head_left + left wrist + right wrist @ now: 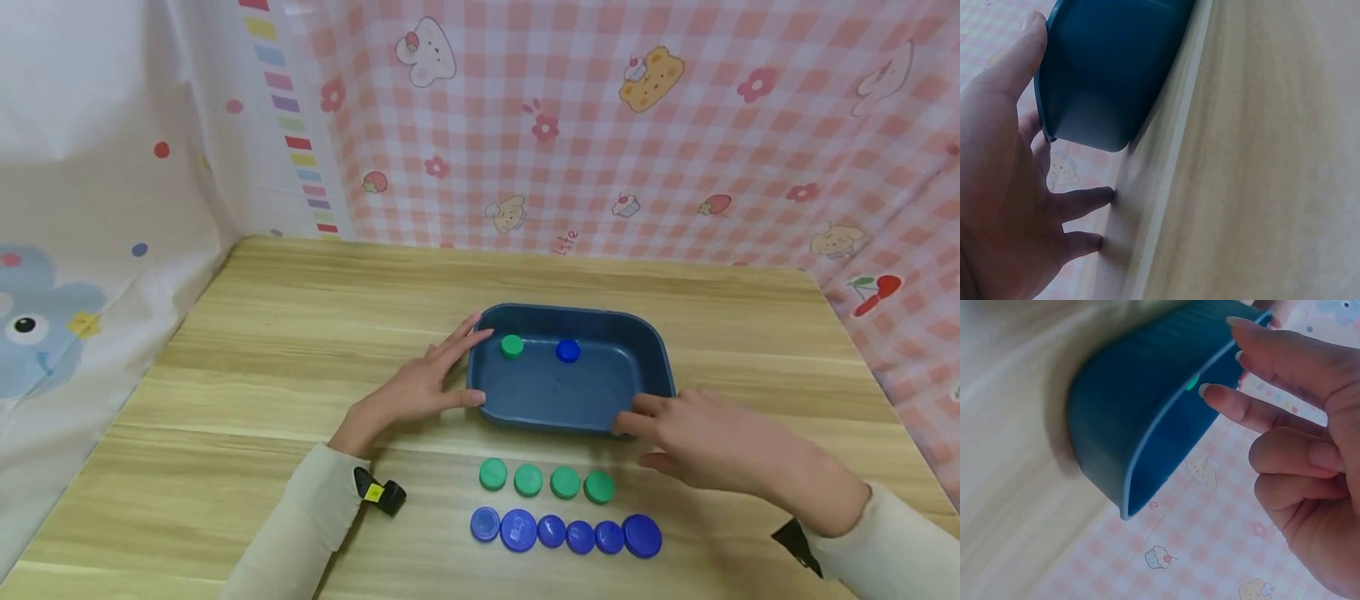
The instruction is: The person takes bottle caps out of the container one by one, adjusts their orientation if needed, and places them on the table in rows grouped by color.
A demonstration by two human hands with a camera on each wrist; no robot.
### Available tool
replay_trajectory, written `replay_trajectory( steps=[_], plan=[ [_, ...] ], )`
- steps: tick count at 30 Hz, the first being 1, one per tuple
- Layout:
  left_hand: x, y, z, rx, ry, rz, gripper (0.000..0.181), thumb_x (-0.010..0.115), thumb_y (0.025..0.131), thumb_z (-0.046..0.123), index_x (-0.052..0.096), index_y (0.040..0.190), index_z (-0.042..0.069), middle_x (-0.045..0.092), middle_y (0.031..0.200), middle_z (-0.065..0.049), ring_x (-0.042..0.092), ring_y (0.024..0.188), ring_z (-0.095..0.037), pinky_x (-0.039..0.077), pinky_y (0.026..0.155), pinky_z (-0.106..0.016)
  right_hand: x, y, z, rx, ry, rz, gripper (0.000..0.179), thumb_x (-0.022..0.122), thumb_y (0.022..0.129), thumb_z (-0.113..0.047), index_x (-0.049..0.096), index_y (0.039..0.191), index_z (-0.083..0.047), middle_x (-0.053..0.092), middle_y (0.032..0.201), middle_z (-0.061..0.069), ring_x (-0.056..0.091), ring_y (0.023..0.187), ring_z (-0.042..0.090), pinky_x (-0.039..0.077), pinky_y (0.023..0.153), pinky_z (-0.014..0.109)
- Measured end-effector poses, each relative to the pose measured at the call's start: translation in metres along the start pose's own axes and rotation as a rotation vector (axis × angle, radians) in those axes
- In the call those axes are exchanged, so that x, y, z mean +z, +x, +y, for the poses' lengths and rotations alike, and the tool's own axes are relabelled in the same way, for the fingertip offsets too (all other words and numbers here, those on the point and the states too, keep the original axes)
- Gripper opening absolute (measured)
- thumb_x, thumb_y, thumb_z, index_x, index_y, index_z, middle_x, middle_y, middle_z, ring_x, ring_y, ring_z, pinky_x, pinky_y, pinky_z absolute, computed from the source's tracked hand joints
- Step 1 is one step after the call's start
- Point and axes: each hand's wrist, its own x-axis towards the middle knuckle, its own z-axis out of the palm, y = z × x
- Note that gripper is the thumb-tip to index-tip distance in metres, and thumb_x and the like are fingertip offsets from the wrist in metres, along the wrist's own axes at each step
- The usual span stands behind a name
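Note:
A dark blue plastic tub sits on the wooden table. Inside it, near the back wall, lie one green bottle cap and one blue bottle cap. My left hand is spread at the tub's left end, thumb and fingertips touching the rim. In the left wrist view, two fingers of this hand reach down beside the tub. My right hand hovers at the front right corner. Its thumb and forefinger stand apart with nothing visible between them, and other fingers are curled; the palm is partly hidden.
In front of the tub runs a row of several green caps. Nearer to me is a row of several blue caps of different sizes. A pink checked cloth hangs behind the table, and a white printed cloth on the left.

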Motion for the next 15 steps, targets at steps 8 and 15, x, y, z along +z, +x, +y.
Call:
replay_trajectory(
  steps=[8,15],
  plan=[
    [-0.002,0.0,-0.001,0.003,0.001,0.001,0.08,0.056,0.087,0.062,0.016,0.153,0.038,-0.007,0.158,0.018,0.018,0.142,-0.032,0.027,0.099,-0.069,-0.01,0.021,0.021,-0.026,0.003,0.011,0.033,0.08,0.079,-0.02,0.063,0.107,-0.018,0.054,0.083,-0.004,0.042,0.051,0.003,0.04,0.044,0.022],
    [-0.001,0.0,-0.001,0.034,-0.008,0.004,0.081,0.056,0.088,0.06,0.016,0.153,0.035,-0.005,0.16,0.012,0.023,0.141,-0.026,0.017,0.108,-0.062,-0.015,0.034,0.034,0.013,-0.039,-0.017,0.036,0.08,0.079,-0.023,0.063,0.111,-0.018,0.058,0.088,0.0,0.039,0.047,0.002,0.04,0.044,0.022]
  ],
)
